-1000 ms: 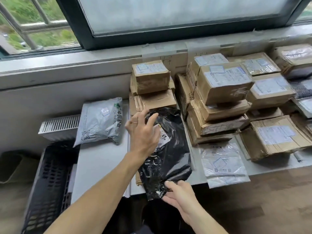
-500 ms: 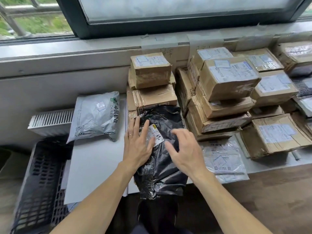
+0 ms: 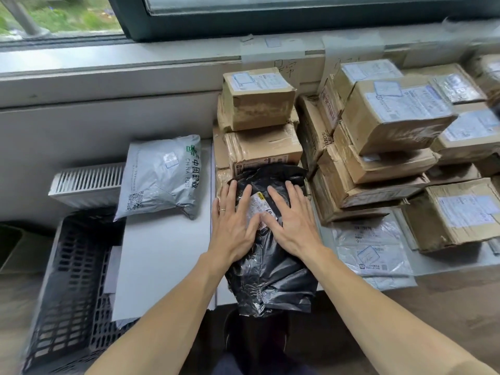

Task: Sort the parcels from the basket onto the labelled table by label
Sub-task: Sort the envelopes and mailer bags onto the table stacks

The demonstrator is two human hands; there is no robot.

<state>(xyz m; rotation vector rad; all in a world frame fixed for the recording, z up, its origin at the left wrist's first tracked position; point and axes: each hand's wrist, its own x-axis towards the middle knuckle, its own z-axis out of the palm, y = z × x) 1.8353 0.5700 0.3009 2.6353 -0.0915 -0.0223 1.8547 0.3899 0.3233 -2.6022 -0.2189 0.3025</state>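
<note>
Since the crinkled black plastic mailer bag [image 3: 270, 269] overhangs the white table's [image 3: 162, 253] front edge, it is best pushed toward the stacked brown cardboard boxes [image 3: 259, 104] at the back. The left hand [image 3: 232, 226] and right hand [image 3: 293, 220] lie palm-down on it, side by side, with fingers straight and spread, pressing.

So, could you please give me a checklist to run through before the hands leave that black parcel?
1. The left hand and right hand lie flat on the black parcel: ok.
2. The white label faces up: ok, partly covered by fingers.
3. The parcel lies wholly on the table: not ok, its near end overhangs the front edge.
4. The taped sign matches that label: cannot tell, writing unreadable.
</note>
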